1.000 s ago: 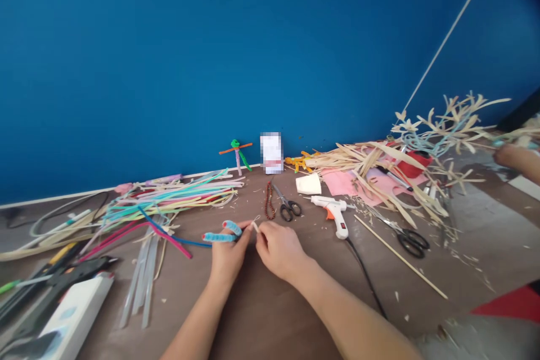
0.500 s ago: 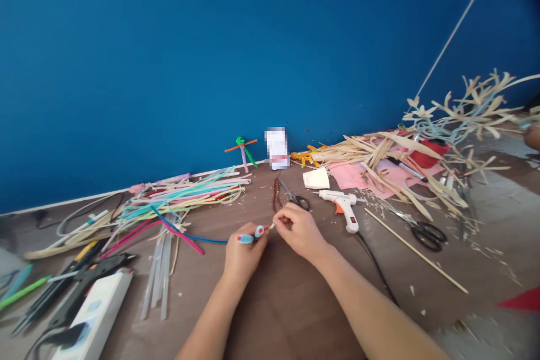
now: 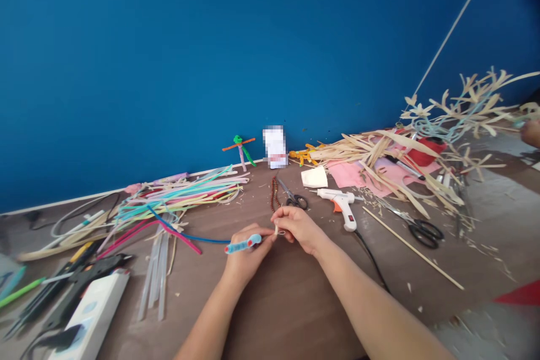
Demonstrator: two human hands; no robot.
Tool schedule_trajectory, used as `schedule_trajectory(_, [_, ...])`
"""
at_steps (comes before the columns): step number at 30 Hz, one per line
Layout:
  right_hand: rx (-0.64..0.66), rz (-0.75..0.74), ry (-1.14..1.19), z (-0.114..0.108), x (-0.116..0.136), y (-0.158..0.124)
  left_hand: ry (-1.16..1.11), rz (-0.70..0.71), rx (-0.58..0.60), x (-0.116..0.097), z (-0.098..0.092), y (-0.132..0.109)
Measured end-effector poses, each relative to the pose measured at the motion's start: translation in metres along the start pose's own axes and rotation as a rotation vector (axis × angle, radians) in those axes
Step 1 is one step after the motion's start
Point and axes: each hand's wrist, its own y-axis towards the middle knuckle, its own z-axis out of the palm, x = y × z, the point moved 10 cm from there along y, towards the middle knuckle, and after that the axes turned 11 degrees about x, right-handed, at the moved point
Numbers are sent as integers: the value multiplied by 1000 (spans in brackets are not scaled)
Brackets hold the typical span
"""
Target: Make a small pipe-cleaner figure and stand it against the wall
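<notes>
The left hand (image 3: pixel 247 254) and the right hand (image 3: pixel 299 230) are together, their fingertips meeting above the brown tabletop (image 3: pixel 270 315); the left hand is closed around a fuzzy light-blue pipe cleaner with a red tip (image 3: pixel 242 244), which sticks out to the hand's left; the right hand pinches a thin cream-coloured strip (image 3: pixel 277 229) right where the two hands meet; just beyond the right hand lie a string of dark red-brown beads (image 3: pixel 274 194) and a pair of black-handled steel scissors (image 3: pixel 294 199); to that hand's right sits a white hot glue gun with an orange trigger (image 3: pixel 341 208), its thin black cord (image 3: pixel 371 259) trailing toward the person; farther right lie a long thin wooden skewer (image 3: pixel 411 250) and a second pair of black-handled scissors (image 3: pixel 424 233), with a large heap of pale dried leaf strips (image 3: pixel 371 152) beyond them; left of the left hand, a long dark-blue pipe cleaner (image 3: pixel 198 239) reaches nearly to the hand, near a bundle of clear glue sticks (image 3: pixel 154 275) and a heap of multicoloured strips (image 3: pixel 181 197); beyond the hands, a small pipe-cleaner figure (image 3: pixel 239 152) stands against the blue wall (image 3: pixel 253 39); at the far right edge, another person's hand (image 3: pixel 530 134) is among pale strands.
</notes>
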Motion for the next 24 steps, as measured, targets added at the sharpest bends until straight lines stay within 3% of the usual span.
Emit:
schedule_trajectory(6, [-27, -85, -57, 0, 7, 0, -189, -98, -115, 22, -6, -3])
schedule_trajectory(12, [-18, -117, -300, 6, 8, 0, -492, -267, -242, 54, -5, -10])
schedule_trajectory(24, [-193, -385, -1008, 28, 57, -31, -394, -261, -303, 54, -13, -12])
